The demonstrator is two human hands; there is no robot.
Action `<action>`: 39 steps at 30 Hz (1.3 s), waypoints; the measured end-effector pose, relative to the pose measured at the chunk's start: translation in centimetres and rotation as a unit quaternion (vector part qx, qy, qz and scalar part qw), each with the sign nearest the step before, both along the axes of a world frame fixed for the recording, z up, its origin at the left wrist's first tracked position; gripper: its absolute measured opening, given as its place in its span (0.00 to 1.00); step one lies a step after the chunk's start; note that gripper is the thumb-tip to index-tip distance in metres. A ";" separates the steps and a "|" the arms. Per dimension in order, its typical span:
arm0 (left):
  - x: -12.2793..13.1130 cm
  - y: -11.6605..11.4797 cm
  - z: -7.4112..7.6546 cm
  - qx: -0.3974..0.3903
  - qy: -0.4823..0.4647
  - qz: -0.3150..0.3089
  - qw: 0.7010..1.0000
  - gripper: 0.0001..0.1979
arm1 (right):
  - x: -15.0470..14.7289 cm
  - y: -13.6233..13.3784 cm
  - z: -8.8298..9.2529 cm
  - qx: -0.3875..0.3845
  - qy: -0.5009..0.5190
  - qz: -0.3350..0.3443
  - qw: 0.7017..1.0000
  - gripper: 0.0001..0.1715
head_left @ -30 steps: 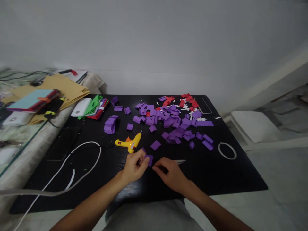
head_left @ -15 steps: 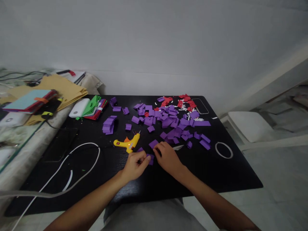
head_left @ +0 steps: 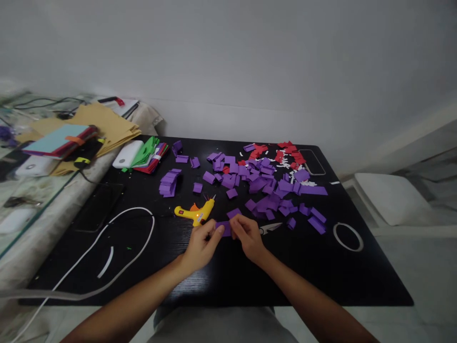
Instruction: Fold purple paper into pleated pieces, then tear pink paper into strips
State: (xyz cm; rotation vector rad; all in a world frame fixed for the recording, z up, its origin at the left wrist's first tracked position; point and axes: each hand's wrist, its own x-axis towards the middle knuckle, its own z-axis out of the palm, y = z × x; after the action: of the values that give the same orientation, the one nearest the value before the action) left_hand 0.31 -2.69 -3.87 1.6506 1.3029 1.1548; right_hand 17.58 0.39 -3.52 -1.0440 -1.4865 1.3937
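1 purple paper piece [head_left: 224, 229], to the right and near side of the glue gun [head_left: 197, 213]; long axis seemingly left-right. Left hand [head_left: 202, 243] pinches its left end, right hand [head_left: 249, 238] its right; both equally near.

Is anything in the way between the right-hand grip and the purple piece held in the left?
Nothing visible: the right-hand grip seems to meet the right end of the purple piece, while the left-hand grip pinches the other end. The scissors lie to the right, not between them.
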 end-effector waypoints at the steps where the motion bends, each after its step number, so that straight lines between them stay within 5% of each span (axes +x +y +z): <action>1: 0.1 -0.1 0.1 -0.001 0.001 -0.004 1.000 0.24 | 0.0 -0.1 0.1 -0.002 -0.003 0.005 1.000 0.32; 12: -0.1 -0.1 0.1 0.023 0.031 -0.024 0.999 0.20 | -0.6 -0.4 -0.5 0.058 -0.073 -0.020 0.995 0.26; 18: -1.5 0.5 0.8 0.049 0.073 -0.035 0.996 0.13 | -0.8 0.2 -0.4 0.017 -0.026 -0.054 0.998 0.26; 21: -3.8 1.4 1.6 0.066 0.162 -0.015 0.984 0.06 | -0.4 0.9 -0.6 -0.019 0.003 -0.095 0.995 0.30; 26: -8.0 2.5 1.3 0.045 0.393 0.023 0.918 0.23 | 0.2 2.3 -1.1 -0.097 0.066 -0.109 0.987 0.34; 29: -9.0 2.9 0.5 0.018 0.388 -0.008 0.922 0.22 | 0.3 2.5 -0.7 -0.127 0.091 -0.057 0.986 0.35; 33: -9.1 3.5 -0.1 0.000 0.330 -0.007 0.944 0.18 | 0.0 1.6 1.4 -0.149 0.083 0.098 0.981 0.34; 37: -9.7 3.3 0.1 0.007 0.300 0.034 0.953 0.14 | -0.9 0.7 2.7 -0.082 -0.026 0.270 0.959 0.32; 39: -10.5 2.7 0.4 0.006 0.263 0.076 0.962 0.11 | -1.5 1.0 2.4 -0.053 -0.073 0.277 0.957 0.30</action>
State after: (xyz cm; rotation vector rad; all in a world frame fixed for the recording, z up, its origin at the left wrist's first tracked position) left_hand -10.16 0.04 -3.43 1.9756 1.7779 0.8311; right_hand 16.10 1.40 -1.15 -0.8376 -1.9279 1.8280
